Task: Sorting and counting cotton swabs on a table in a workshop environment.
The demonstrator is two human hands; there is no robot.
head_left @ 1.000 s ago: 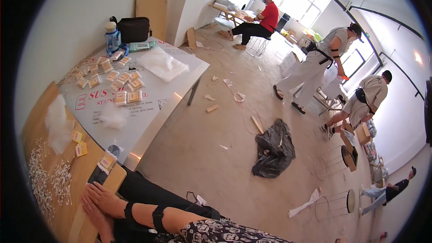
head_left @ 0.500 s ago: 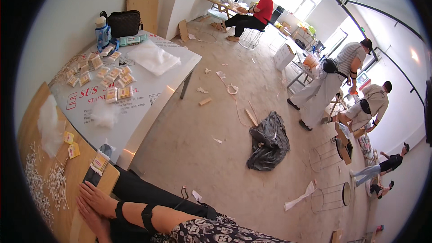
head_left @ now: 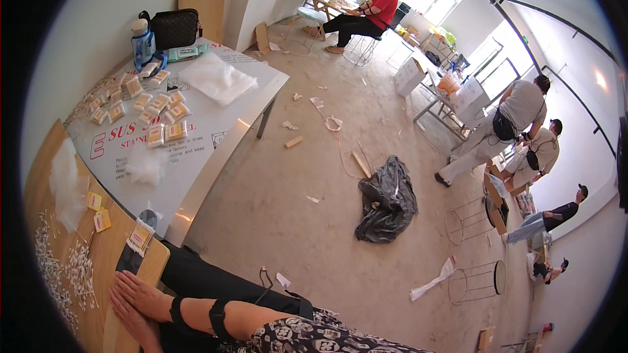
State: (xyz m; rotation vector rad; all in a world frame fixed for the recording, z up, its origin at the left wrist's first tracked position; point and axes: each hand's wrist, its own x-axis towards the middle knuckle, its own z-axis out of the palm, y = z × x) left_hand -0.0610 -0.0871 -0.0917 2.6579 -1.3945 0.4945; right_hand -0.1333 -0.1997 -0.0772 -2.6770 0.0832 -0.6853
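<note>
My right hand [head_left: 140, 294] lies flat on the wooden tabletop [head_left: 154, 267] by its edge, fingers stretched out and holding nothing. Beside it, on the side nearer me, my left hand [head_left: 133, 319] rests in the same way, its thumb side partly under the right hand. The right fingertips come up to a dark flat object [head_left: 131, 260], whose kind I cannot make out. At its far end lies a clear packet of cotton swabs [head_left: 140, 238]. Loose cotton swabs [head_left: 80, 273] are heaped left of my hands. Small yellow cards [head_left: 102, 220] lie farther off.
Packed swab packets [head_left: 156, 108], clear plastic bags [head_left: 219, 78], a blue bottle [head_left: 142, 49] and a black bag [head_left: 175, 31] sit on the grey-covered table [head_left: 216, 132]. A black plastic bag [head_left: 387, 199] and wire stools [head_left: 468, 220] stand on the floor. Several people are farther off.
The view has shifted slightly. At the right, a standing person in a striped shirt has turned and straightened beside a seated person. My hands stay in place on the tabletop.
</note>
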